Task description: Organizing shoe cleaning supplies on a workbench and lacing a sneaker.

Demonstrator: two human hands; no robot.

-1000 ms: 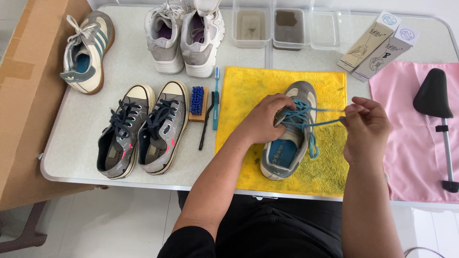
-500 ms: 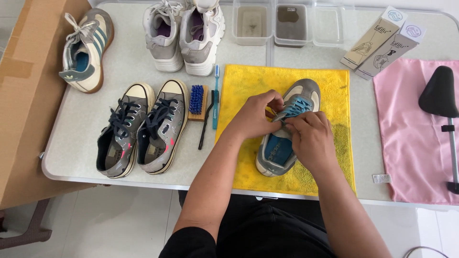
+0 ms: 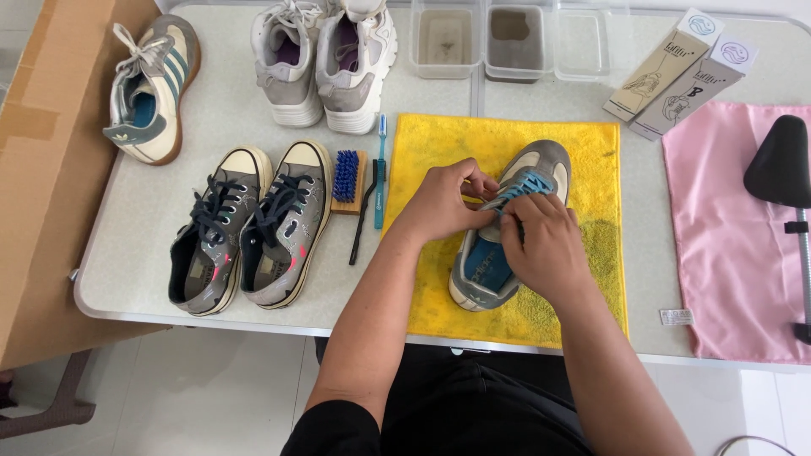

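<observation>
**Both hands at the laces of a grey sneaker on the yellow towel**

A grey sneaker (image 3: 509,245) with a blue lining lies on a yellow towel (image 3: 439,279) spread over the pale counter (image 3: 127,253), toe pointing away from the person. The left hand (image 3: 443,201) rests against the shoe's left side, its fingers curled and pinching the blue laces (image 3: 524,184) near the tongue. The right hand (image 3: 545,245) lies over the middle of the shoe, fingers bent inward and pressed on the same lacing, so the two hands meet above the eyelets. Neither hand is spread; both are closed on the laces.

Left of the towel lie a small wooden brush with blue bristles (image 3: 345,179), a blue toothbrush (image 3: 380,173) and a thin black tool (image 3: 361,215), all just beside one another. Further left stands a pair of dark low-top canvas shoes (image 3: 249,228) with pale toe caps, side by side and touching. A single grey sneaker with blue stripes (image 3: 150,89) lies at the far left corner, and a pair of chunky white and grey trainers (image 3: 325,59) stands at the far edge. Three clear plastic tubs (image 3: 511,42) sit behind the towel. To the right, two long cartons (image 3: 676,72) lie slantwise near a pink cloth (image 3: 726,245), which carries a black shoe tree (image 3: 786,181). A flat brown cardboard sheet (image 3: 38,169) lies off the counter's left edge.
</observation>
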